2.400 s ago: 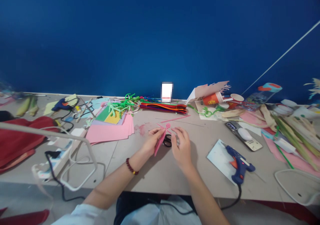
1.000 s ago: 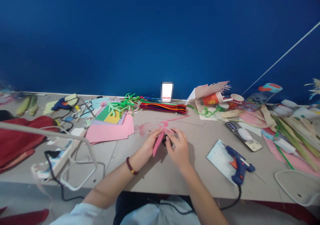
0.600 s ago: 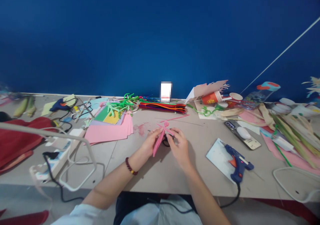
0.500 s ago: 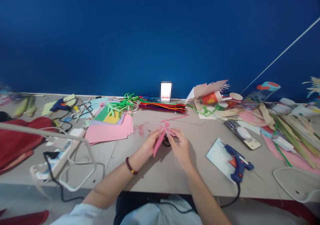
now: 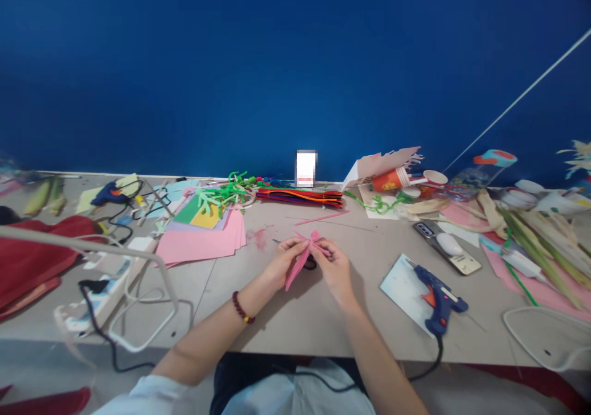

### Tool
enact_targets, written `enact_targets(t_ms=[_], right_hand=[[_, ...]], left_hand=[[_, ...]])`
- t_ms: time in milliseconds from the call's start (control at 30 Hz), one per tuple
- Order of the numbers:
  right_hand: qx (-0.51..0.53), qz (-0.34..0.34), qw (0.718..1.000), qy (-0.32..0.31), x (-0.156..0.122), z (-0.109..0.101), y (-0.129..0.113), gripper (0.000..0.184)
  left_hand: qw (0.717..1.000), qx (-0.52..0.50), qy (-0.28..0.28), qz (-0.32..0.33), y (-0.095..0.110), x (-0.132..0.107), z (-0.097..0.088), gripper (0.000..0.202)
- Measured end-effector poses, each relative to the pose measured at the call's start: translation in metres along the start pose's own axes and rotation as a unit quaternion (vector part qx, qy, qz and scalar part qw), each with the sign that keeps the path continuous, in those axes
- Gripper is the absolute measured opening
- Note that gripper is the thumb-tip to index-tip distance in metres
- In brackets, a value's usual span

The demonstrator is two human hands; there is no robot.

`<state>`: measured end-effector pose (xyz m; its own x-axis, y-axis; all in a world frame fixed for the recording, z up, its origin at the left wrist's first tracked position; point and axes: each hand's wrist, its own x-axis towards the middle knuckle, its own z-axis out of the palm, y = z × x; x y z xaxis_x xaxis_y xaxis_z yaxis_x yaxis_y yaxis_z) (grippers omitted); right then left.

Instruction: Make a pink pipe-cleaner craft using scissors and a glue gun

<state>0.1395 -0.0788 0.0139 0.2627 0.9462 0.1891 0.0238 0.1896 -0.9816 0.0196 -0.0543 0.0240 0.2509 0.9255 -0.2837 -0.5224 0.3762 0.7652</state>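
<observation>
Between my two hands is a bundle of pink pipe cleaners (image 5: pixel 299 268), with a small round loop at its top and long strands hanging down to the left. My left hand (image 5: pixel 281 264) pinches it from the left, thumb near the gathered middle. From the other side, my right hand (image 5: pixel 336 271) has its fingers closed on the short strands sticking out to the right. Beneath the hands on the table lies what looks like a pair of scissors (image 5: pixel 311 265), mostly hidden; a black handle loop shows. One loose pink pipe cleaner (image 5: pixel 322 218) lies just beyond.
Colored pipe cleaners (image 5: pixel 300 198) lie along the wall. Pink paper sheets (image 5: pixel 203 247) and a white power strip (image 5: pixel 111 286) are to the left. On the right are a blue glue gun (image 5: pixel 441 304) and a phone (image 5: pixel 466 261) with a white case on it.
The pink bundle has shifted slightly right, and its looped top is now lower and closer to my right fingers. My right fingers have closed in around the right-hand strands.
</observation>
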Motion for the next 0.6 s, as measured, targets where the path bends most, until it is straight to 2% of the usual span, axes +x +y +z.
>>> enact_targets(t_ms=[200, 600], right_hand=[[-0.002, 0.0, 1.0, -0.005, -0.0007, 0.0001, -0.0012, 0.017], [-0.064, -0.047, 0.997, 0.015, -0.0039, 0.0013, -0.006, 0.006]], left_hand=[[1.0, 0.004, -0.001, 0.0, 0.001, -0.0012, 0.0004, 0.024], [1.0, 0.021, -0.01, 0.008, -0.0021, -0.0016, -0.0012, 0.022]])
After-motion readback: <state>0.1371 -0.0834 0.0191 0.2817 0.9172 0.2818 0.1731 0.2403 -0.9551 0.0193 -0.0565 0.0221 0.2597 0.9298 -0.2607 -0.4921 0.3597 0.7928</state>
